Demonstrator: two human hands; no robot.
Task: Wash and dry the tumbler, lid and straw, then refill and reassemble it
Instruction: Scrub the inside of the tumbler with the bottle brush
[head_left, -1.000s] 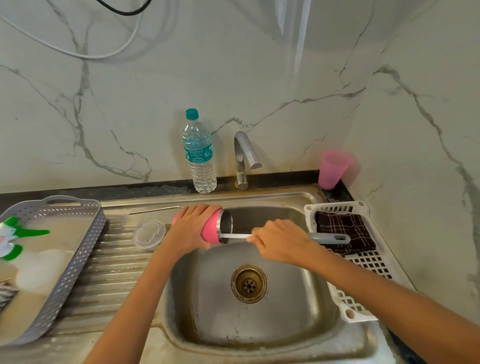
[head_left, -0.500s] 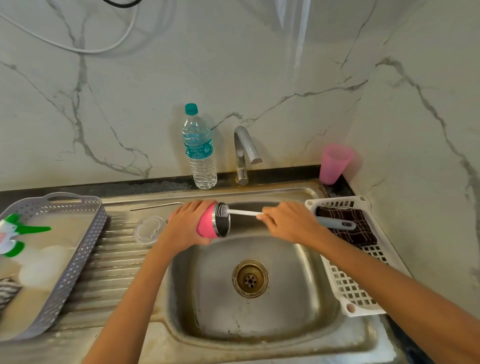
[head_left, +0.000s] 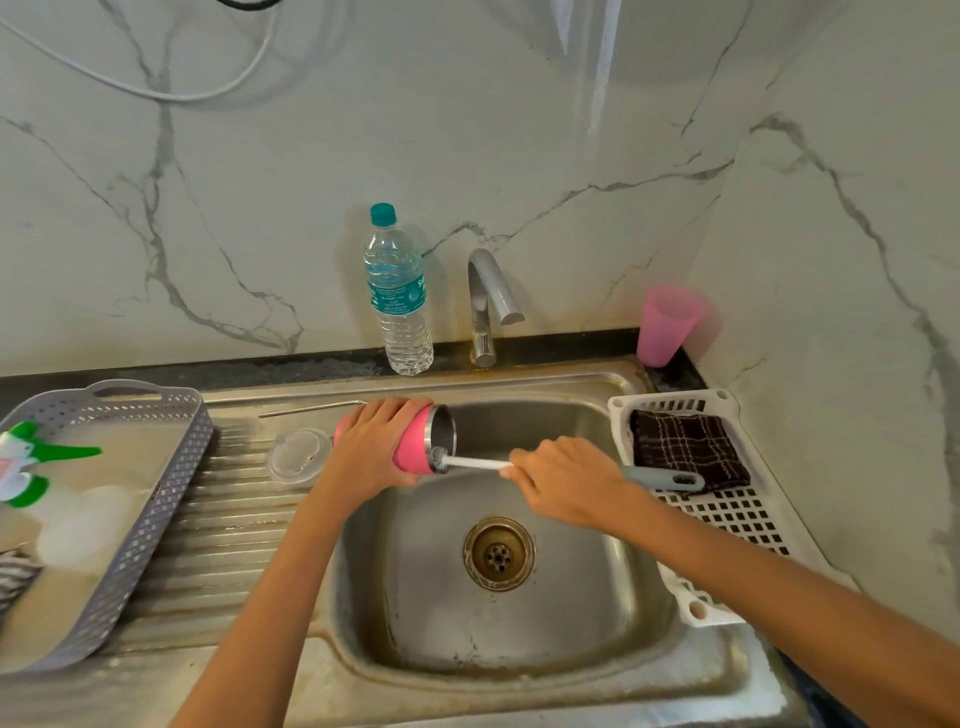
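My left hand (head_left: 370, 448) grips the pink tumbler (head_left: 415, 441), held on its side over the left rim of the sink (head_left: 519, 670) with its steel mouth facing right. My right hand (head_left: 563, 480) holds a bottle brush (head_left: 475, 462) by its white stem; the grey handle end (head_left: 662, 478) sticks out to the right. The bristle head sits at the lower edge of the tumbler's mouth. The clear lid (head_left: 298, 457) lies flat on the ribbed drainboard, left of the tumbler. The metal straw (head_left: 311, 409) lies behind it along the back of the drainboard.
A water bottle (head_left: 397, 296) and the tap (head_left: 488, 301) stand behind the sink. A pink cup (head_left: 665, 325) is in the back right corner. A white rack (head_left: 748, 519) holding a dark checked cloth (head_left: 685, 452) sits right of the basin. A grey basket (head_left: 130, 519) with a spray bottle (head_left: 26, 462) sits left.
The brush has slid out of the tumbler: a second ago the stem went deep inside, now only the bristles touch the mouth's lower edge. My right hand moved right.
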